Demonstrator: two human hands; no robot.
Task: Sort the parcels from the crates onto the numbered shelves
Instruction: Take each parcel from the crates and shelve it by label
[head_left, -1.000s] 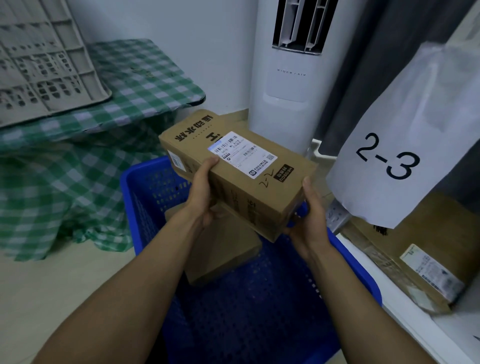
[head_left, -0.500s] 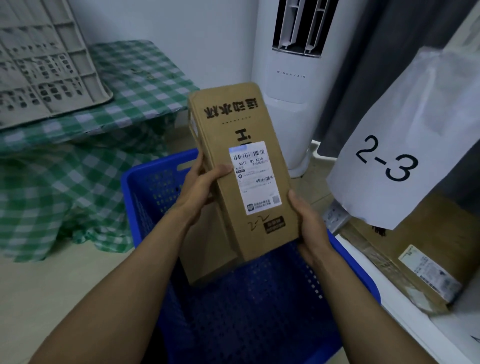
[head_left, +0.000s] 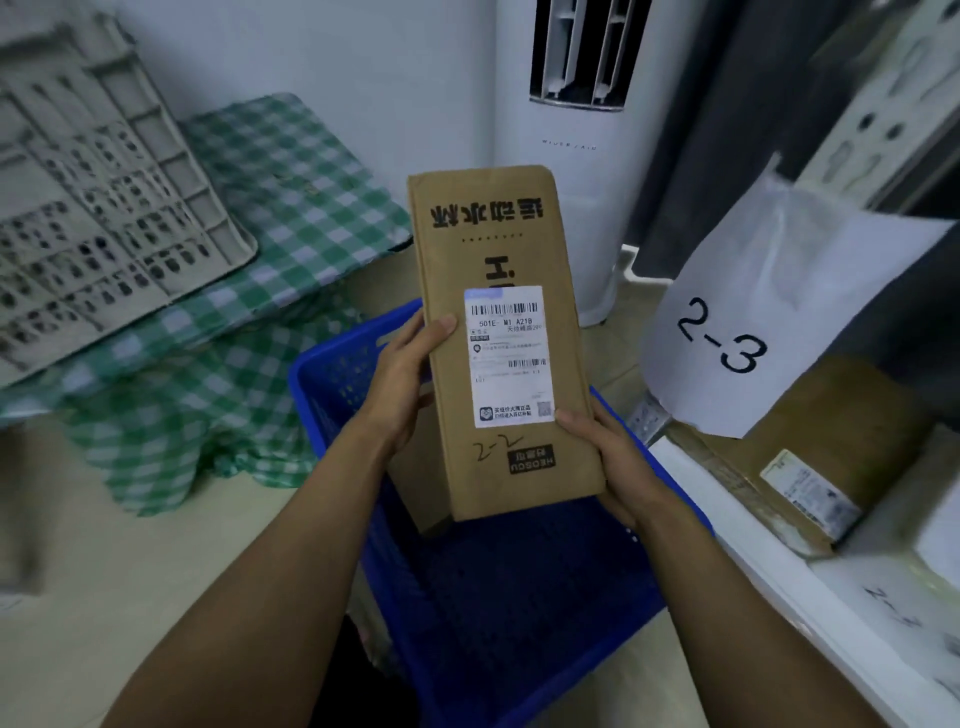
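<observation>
I hold a long brown cardboard parcel (head_left: 498, 260) upright over the blue crate (head_left: 519, 623). Its white shipping label faces me, with "2-2" handwritten below it. My left hand (head_left: 402, 387) grips the parcel's left edge, thumb on the front. My right hand (head_left: 618, 462) grips its lower right corner. Behind the parcel, part of a second brown parcel (head_left: 410, 483) shows inside the crate. At the right a shelf (head_left: 779, 566) carries a paper sign (head_left: 769, 332) reading "2-3", with another brown parcel (head_left: 831, 447) lying under it.
A grey crate (head_left: 98, 208) lies tipped on a table draped in green checked cloth (head_left: 291, 208) at the left. A white tower air conditioner (head_left: 571, 156) stands behind the blue crate. Dark curtain (head_left: 727, 130) hangs beside it. Pale floor (head_left: 130, 597) lies left of the crate.
The parcel has turned from lying tilted across my hands to standing upright with its label facing me. It has also risen a little.
</observation>
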